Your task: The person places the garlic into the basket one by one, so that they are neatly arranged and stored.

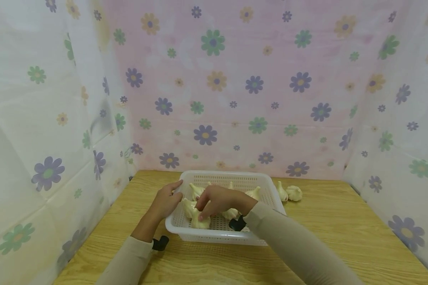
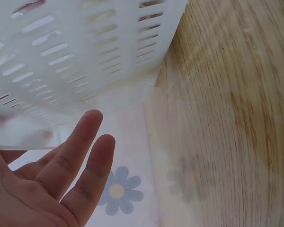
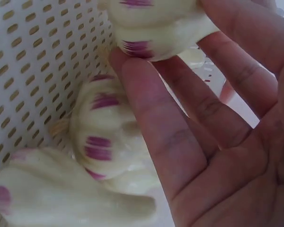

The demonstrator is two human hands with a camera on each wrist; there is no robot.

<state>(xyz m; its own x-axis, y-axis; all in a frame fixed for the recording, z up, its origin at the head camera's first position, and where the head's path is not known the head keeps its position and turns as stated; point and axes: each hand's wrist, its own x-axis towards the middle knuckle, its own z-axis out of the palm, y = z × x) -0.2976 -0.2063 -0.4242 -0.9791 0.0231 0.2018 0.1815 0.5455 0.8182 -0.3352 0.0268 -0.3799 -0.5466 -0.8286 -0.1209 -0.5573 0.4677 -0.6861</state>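
Note:
A white perforated plastic basket stands on the wooden table with several pale garlic bulbs inside. My left hand holds its left rim, thumb over the top edge; two fingers extend along the outside of the wall in the left wrist view. Reaching into the basket, my right hand grips a garlic bulb between thumb and fingers near the front left. Below it in the right wrist view are another purple-streaked bulb and one lying on its side.
Two more garlic bulbs sit on the table just right of the basket. Flower-patterned sheets enclose the back and both sides. Black wrist-camera mounts project from both sleeves.

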